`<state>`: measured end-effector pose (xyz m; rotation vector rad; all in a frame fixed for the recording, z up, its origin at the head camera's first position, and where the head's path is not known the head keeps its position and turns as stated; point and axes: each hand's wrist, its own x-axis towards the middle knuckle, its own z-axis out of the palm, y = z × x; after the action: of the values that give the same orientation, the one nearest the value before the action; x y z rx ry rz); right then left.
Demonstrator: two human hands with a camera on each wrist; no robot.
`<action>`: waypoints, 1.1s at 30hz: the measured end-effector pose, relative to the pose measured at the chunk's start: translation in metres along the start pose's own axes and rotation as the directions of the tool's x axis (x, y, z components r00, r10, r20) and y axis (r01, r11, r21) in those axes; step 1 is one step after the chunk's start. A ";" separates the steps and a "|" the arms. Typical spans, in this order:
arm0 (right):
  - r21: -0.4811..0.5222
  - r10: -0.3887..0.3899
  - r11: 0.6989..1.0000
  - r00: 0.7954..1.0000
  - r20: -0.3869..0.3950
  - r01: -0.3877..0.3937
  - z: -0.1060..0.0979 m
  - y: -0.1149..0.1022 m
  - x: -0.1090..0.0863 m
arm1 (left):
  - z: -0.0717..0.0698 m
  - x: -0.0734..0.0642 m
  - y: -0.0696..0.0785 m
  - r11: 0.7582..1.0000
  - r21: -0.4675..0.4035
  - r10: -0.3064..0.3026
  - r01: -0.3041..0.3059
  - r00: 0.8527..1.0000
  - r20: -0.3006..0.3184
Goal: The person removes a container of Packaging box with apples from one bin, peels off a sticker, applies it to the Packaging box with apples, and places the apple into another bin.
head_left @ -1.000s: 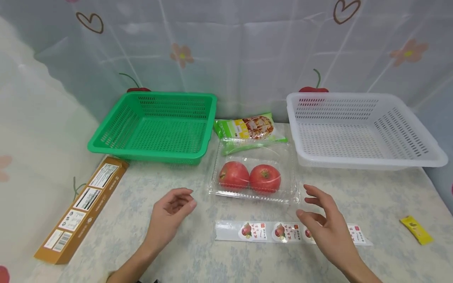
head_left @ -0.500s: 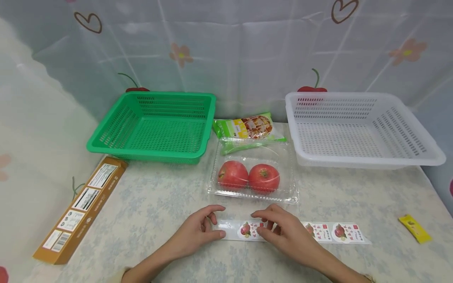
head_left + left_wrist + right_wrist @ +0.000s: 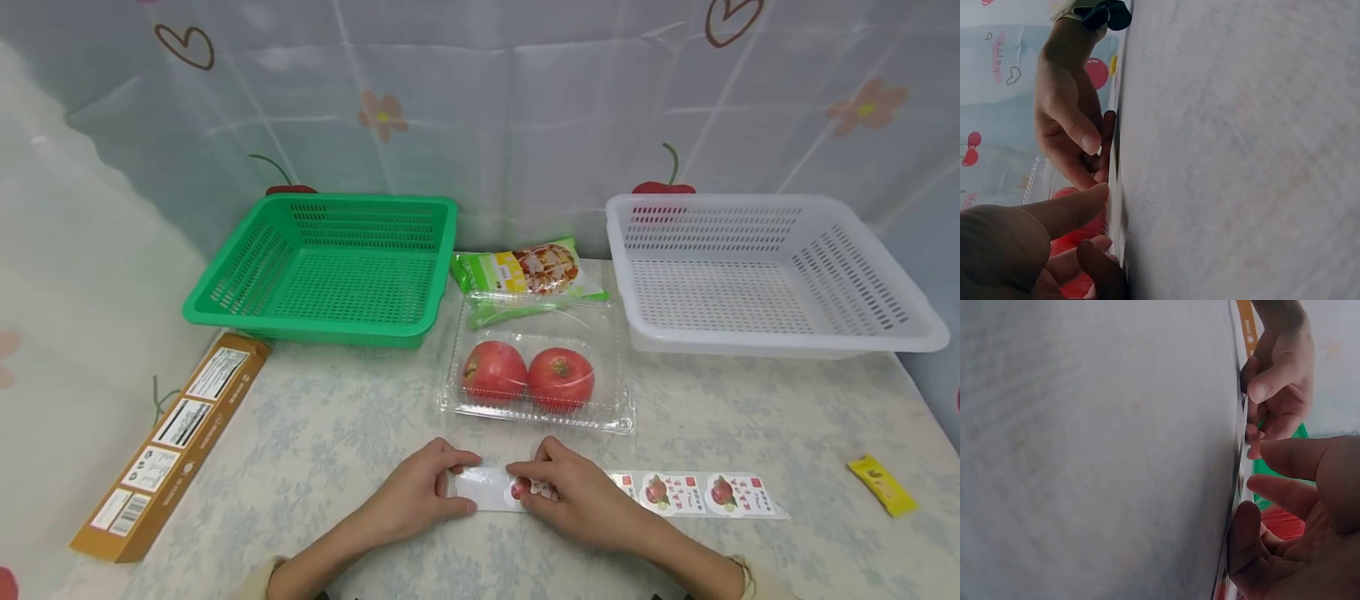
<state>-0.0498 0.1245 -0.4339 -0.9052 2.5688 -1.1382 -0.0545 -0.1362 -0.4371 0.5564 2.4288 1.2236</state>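
Straddling the sticker strip (image 3: 686, 494), well forward of the back edge of the worktop (image 3: 360, 392), the left hand (image 3: 420, 492) and right hand (image 3: 585, 500) lie just apart, pinching or merely touching, one cannot tell; uneven pulling could crease it; the head view shows printed labels (image 3: 722, 492), the wrist views chiefly its thin edge

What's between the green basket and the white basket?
In the head view, a green packet lies there, and the back of a clear box holding two red apples reaches in.
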 end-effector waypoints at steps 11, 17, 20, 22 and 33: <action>-0.029 -0.005 1.000 1.000 0.002 0.005 0.000 0.001 -0.001 | -0.001 -0.001 0.001 0.995 0.094 0.039 -0.042 0.999 0.033; -0.040 0.011 0.999 1.000 -0.004 -0.011 0.000 0.000 0.000 | -0.002 0.000 0.002 0.993 0.110 0.043 -0.048 0.998 0.042; -0.032 0.029 0.999 0.999 0.017 -0.029 0.000 0.000 0.000 | -0.002 0.000 0.003 0.993 0.113 0.041 -0.045 0.998 0.044; -0.024 0.036 0.999 0.999 0.027 -0.035 0.000 0.000 0.000 | -0.002 0.001 0.003 0.993 0.112 0.040 -0.045 0.998 0.046; 0.029 0.043 0.999 0.999 -0.026 -0.042 -0.001 0.000 -0.001 | -0.003 0.002 0.005 0.994 0.103 0.025 -0.031 0.998 0.058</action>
<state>-0.0493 0.1257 -0.4333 -0.8305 2.5733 -1.1800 -0.0568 -0.1348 -0.4313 0.6480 2.4552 1.0823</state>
